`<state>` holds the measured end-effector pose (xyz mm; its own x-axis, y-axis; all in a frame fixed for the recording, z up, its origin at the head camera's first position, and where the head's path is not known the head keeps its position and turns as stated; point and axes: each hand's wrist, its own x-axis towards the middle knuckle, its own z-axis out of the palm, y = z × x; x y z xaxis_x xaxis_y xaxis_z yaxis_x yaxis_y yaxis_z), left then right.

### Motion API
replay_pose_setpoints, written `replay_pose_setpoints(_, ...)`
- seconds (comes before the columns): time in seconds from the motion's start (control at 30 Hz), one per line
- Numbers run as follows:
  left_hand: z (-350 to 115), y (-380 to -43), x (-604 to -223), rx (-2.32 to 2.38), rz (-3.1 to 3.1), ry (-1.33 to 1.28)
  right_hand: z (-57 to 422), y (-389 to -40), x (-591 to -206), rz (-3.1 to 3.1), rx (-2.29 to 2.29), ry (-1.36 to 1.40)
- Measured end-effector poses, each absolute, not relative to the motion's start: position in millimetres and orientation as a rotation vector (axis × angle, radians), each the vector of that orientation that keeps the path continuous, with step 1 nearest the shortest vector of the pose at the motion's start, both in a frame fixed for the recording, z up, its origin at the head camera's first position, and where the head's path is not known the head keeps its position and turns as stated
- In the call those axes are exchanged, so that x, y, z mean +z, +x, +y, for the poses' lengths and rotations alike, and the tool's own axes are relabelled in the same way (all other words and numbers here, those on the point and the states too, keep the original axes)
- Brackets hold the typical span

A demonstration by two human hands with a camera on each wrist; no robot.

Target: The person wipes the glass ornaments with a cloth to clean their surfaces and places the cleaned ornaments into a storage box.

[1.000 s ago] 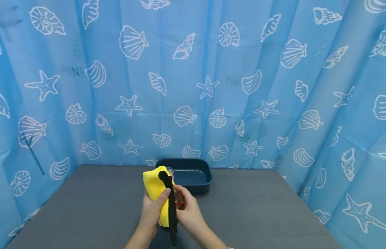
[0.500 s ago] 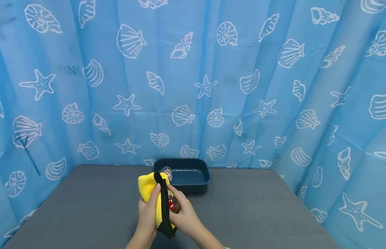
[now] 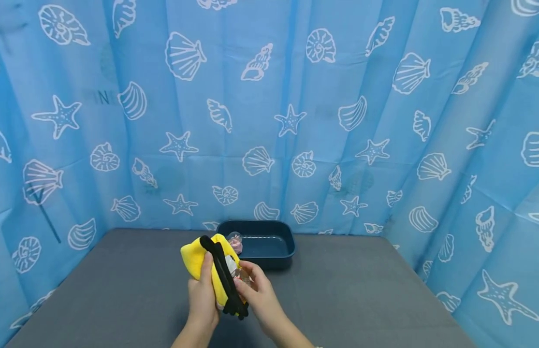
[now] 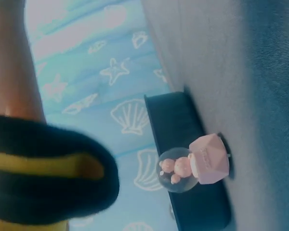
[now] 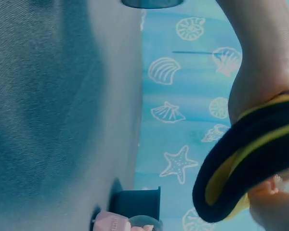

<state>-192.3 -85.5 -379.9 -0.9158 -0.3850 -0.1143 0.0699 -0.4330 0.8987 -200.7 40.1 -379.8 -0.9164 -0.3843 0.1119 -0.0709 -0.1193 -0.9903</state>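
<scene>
In the head view, my left hand [image 3: 203, 295] grips a folded yellow cloth with black edging [image 3: 194, 258], thumb on its near face. The cloth lies against a small rounded globe [image 3: 244, 276] with clear, white, brown and red parts, largely covered by cloth and fingers. My right hand [image 3: 259, 292] pinches this globe from the right, its fingertips close by the black edge. In both wrist views the cloth's black-and-yellow folds [image 4: 48, 204] [image 5: 245, 159] loom near the camera and the globe is mostly hidden. Both hands are raised over the table's near middle.
A dark blue rectangular box [image 3: 269, 262] stands at the table's back. Before its left end stands a pink-based snow globe [image 4: 209, 159] with pink figures in its clear dome. Grey cloth [image 3: 360, 290] covers the table; a blue shell-patterned curtain [image 3: 269, 121] hangs behind.
The cloth has tilted leftward and its black edge now slants, showing more of the globe's white part. Both hands have shifted slightly, and the pink snow globe has come out from behind the cloth.
</scene>
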Motion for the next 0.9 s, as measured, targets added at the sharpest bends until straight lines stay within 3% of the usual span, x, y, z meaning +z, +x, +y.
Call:
replay_pose_setpoints(0.4,-80.8,-190.3,-376.2,-2.360,-1.558,0.183,45.8,-204.1,-372.8,2.054,-2.160,-0.409)
replay_pose_setpoints(0.9,-75.1,-189.3,-375.8,-2.322,-1.583,0.229,39.4,-199.3,-372.1,2.375,-2.051,-0.732)
